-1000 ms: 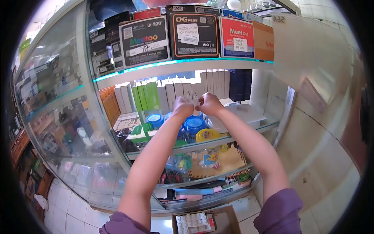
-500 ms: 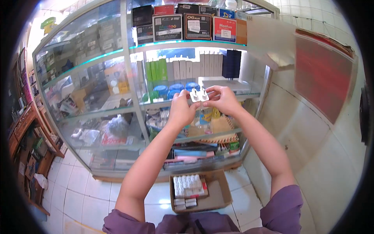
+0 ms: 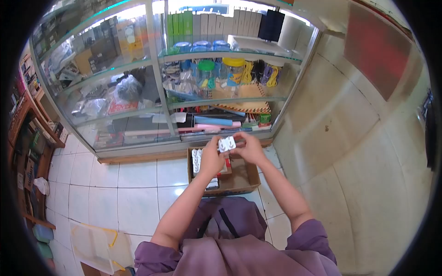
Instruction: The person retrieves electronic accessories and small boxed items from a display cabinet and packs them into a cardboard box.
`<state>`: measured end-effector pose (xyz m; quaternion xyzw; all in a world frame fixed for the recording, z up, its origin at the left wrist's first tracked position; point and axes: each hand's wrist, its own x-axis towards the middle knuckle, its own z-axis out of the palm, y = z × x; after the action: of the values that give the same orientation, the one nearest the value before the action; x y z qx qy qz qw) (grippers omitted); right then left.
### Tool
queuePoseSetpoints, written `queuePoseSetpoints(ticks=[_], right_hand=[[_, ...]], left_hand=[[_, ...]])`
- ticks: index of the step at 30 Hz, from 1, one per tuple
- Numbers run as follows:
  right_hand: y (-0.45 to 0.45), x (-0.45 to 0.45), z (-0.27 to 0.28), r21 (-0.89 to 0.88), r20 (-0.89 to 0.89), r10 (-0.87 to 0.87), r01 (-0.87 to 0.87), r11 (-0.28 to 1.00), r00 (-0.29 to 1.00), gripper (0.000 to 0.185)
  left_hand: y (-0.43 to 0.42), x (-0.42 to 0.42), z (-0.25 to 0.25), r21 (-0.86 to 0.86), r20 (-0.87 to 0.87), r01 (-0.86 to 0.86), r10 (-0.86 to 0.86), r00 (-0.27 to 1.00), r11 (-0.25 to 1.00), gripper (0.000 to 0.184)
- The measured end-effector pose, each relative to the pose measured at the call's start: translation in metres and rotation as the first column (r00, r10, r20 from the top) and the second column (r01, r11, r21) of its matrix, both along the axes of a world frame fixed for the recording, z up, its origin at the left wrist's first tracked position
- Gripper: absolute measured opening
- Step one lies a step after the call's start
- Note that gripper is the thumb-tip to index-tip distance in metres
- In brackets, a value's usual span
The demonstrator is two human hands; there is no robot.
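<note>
Left hand point(image 3: 210, 158): thumb and fingers nearly closed, gripping the left side of 2 white plug adapters point(image 3: 227, 144) set side by side. Right hand point(image 3: 247, 148): thumb and forefinger pinched on the right side of the same pair. The pair sits between the hands, in front of the far edge of a cardboard box point(image 3: 252, 187) on the tiled floor; height above the box cannot be judged.

Box contents: a row of white plugs point(image 3: 196, 161) along the left wall; a red-and-white carton point(image 3: 227, 166) beside it, partly hidden by the left hand; further white pieces point(image 3: 212, 184) at the near left corner, partly covered by the left forearm.

Glass cabinet behind: 1 green-lidded jar point(image 3: 206, 73) with something turquoise inside; 1 yellow-lidded jar point(image 3: 233, 71), contents unclear; 3 blue-lidded jars on the shelf above, bodies obscured. Clear plastic bag point(image 3: 128, 89), left section: contents illegible through glass. Translucent bin point(image 3: 94, 248), lower left: base cut off by the dark lens border.
</note>
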<state>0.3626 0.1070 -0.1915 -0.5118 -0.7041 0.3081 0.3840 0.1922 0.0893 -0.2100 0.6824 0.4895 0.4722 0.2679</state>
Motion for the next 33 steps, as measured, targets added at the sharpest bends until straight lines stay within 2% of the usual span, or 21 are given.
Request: queuePoseSetpoints(ticks=[1,2,4,6,7,8,9,11,15,17,20,22,25,29,33], right_hand=[[0.001,0.0,-0.037,-0.046,-0.066,0.007,-0.01,0.999,0.998,0.043],[-0.009,-0.005,-0.053,-0.101,-0.077,0.01,-0.018,0.995,0.997,0.044],[-0.024,-0.011,-0.087,-0.166,0.002,-0.015,0.015,0.986,1.0,0.046],[-0.033,-0.016,-0.128,-0.243,0.021,-0.026,0.03,0.969,0.999,0.047],[-0.035,-0.017,-0.147,-0.294,-0.049,-0.05,0.034,0.955,0.998,0.047],[-0.036,-0.018,-0.165,-0.346,-0.118,-0.08,0.034,0.938,0.99,0.048],[-0.037,-0.019,-0.179,-0.363,-0.116,-0.076,0.029,0.931,0.99,0.048],[-0.036,-0.021,-0.206,-0.317,-0.05,-0.11,0.089,0.944,0.993,0.049],[-0.026,-0.024,-0.231,-0.328,-0.044,-0.143,0.121,0.937,0.989,0.048],[-0.016,-0.027,-0.247,-0.297,-0.156,-0.17,0.118,0.947,0.973,0.049],[-0.004,-0.032,-0.263,-0.314,-0.187,-0.233,0.167,0.935,0.954,0.049],[0.003,-0.032,-0.265,-0.309,-0.159,-0.224,0.166,0.936,0.962,0.049],[0.007,-0.032,-0.263,-0.288,-0.131,-0.209,0.164,0.943,0.969,0.049],[0.008,-0.033,-0.264,-0.316,-0.184,-0.236,0.17,0.933,0.954,0.047],[0.003,-0.035,-0.264,-0.418,-0.2,-0.274,0.171,0.892,0.941,0.043]], left_hand=[[-0.007,-0.001,-0.019,-0.038,-0.077,-0.027,0.024,0.997,0.999,0.041],[-0.01,-0.002,-0.045,-0.088,-0.066,-0.037,0.031,0.997,0.995,0.041],[-0.019,-0.004,-0.082,-0.15,-0.055,-0.051,0.043,0.998,0.987,0.042],[-0.029,-0.004,-0.108,-0.253,-0.182,-0.092,0.046,0.982,0.963,0.043],[-0.03,-0.003,-0.121,-0.269,-0.18,-0.097,0.049,0.982,0.958,0.043],[-0.031,-0.002,-0.135,-0.268,-0.249,-0.117,0.049,0.967,0.956,0.043],[-0.032,-0.002,-0.142,-0.267,-0.319,-0.136,0.046,0.947,0.954,0.044],[-0.029,-0.002,-0.155,-0.299,-0.295,-0.115,0.022,0.955,0.947,0.044],[-0.01,0.005,-0.184,-0.343,-0.344,-0.171,0.045,0.938,0.924,0.041],[-0.001,0.009,-0.195,-0.357,-0.365,-0.177,0.037,0.93,0.917,0.04],[0.009,0.014,-0.195,-0.391,-0.431,-0.225,0.038,0.901,0.892,0.042],[0.015,0.015,-0.196,-0.372,-0.525,-0.259,0.028,0.851,0.891,0.047],[0.02,0.015,-0.196,-0.349,-0.56,-0.251,0.014,0.828,0.903,0.052],[0.02,0.012,-0.199,-0.331,-0.541,-0.253,0.037,0.84,0.909,0.05],[0.01,0.01,-0.188,-0.272,-0.502,-0.336,0.165,0.849,0.902,0.047]])
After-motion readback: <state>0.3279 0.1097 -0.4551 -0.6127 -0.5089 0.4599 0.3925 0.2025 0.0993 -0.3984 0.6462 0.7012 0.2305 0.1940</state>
